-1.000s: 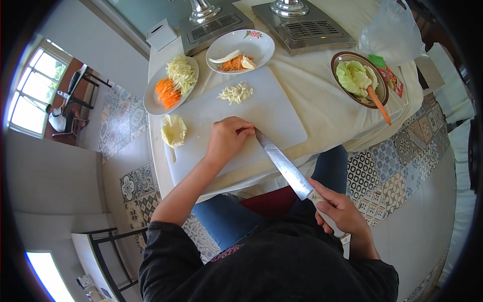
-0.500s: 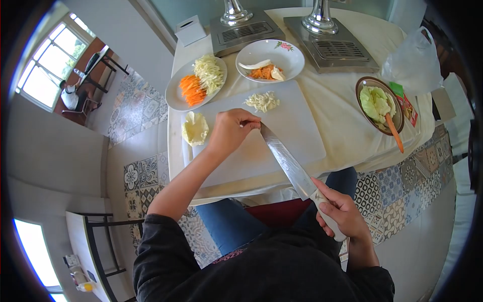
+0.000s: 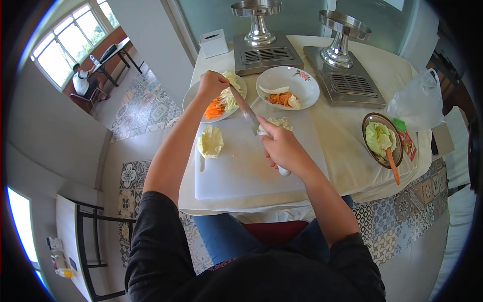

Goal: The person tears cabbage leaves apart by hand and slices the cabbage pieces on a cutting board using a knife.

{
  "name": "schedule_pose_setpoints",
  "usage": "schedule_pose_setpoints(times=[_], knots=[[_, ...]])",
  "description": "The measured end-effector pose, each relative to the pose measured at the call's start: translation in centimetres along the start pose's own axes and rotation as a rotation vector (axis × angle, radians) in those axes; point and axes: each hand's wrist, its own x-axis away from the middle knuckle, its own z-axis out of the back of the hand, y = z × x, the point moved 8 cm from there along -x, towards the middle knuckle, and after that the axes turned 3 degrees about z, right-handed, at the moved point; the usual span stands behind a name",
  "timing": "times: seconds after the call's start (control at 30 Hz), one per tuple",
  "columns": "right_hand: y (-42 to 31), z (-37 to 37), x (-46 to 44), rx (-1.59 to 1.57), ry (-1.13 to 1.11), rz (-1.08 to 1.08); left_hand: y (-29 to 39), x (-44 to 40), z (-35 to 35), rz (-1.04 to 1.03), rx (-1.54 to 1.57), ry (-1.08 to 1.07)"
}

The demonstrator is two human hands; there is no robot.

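My right hand [image 3: 282, 146] is wrapped round the white handle of a large knife [image 3: 245, 109], its blade pointing up and left. At the blade's tip, above the plate [image 3: 188, 100] of shredded carrot [image 3: 215, 109] and cabbage [image 3: 230, 99], is my left hand [image 3: 213, 83] with its fingers pinched together; what they hold, if anything, is hidden. Chopped white pieces [image 3: 279, 123], partly behind my right hand, lie on the white cutting board [image 3: 236, 176]. A cabbage leaf [image 3: 210, 141] rests at the board's left side.
A flowered bowl [image 3: 307, 90] with carrot and white pieces stands behind the board. Two metal stands [image 3: 271, 58] [image 3: 347, 83] are at the back. On the right are a brown-rimmed bowl [image 3: 366, 132], a packet [image 3: 406, 143] and a plastic bag [image 3: 416, 103]. A person [image 3: 82, 80] sits far left.
Both hands have moved up and away from my body with the knife. The left has gone from over the board to the plate of shreds; the right is now over the board. The view has shifted.
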Motion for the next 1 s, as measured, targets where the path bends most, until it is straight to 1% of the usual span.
schedule_pose_setpoints(times=[0.03, 0.13, 0.23, 0.43, 0.53, 0.63, 0.7, 0.73, 0.77, 0.83, 0.93, 1.0], knots=[[-0.3, -0.1, 0.1, 0.042, 0.001, -0.008, -0.1, -0.1, -0.1, -0.007, -0.01, 0.018], [-0.5, 0.0, -0.7, 0.252, 0.096, 0.164, -0.7, -0.6, -0.7, -0.002, -0.035, 0.004], [-1.2, 0.6, 0.0, 0.367, 0.12, 0.12, -0.7, -0.9, -0.7, -0.036, -0.102, 0.011], [-0.2, 0.5, -0.2, 0.317, 0.135, 0.138, -0.8, 0.0, 0.9, -0.081, -0.09, 0.024], [0.5, 0.5, 0.3, 0.279, 0.164, 0.189, -0.5, 2.1, 2.4, -0.02, -0.022, 0.026], [2.3, 0.9, 1.2, 0.241, 0.187, 0.208, -1.1, 6.3, 4.2, 0.053, 0.033, 0.151], [3.2, 0.9, 3.1, 0.051, 0.114, 0.113, -3.6, 9.5, 5.6, 0.155, 0.163, 0.228], [3.7, 0.6, 4.1, -0.041, 0.075, 0.061, -4.5, 11.5, 6.5, 0.158, 0.182, 0.286], [4.3, 0.5, 4.9, -0.157, 0.092, 0.085, -5.3, 13.6, 7.1, 0.161, 0.201, 0.344], [5.3, 0.6, 6.3, -0.245, 0.076, 0.093, -5.9, 17.8, 7.4, 0.285, 0.235, 0.323], [6.7, 0.8, 8.1, -0.333, 0.066, 0.117, -5.5, 21.5, 4.6, 0.327, 0.091, 0.181], [7.2, 0.8, 9.2, -0.365, 0.057, 0.115, -4.5, 22.7, 3.9, 0.244, 0.006, 0.299]])
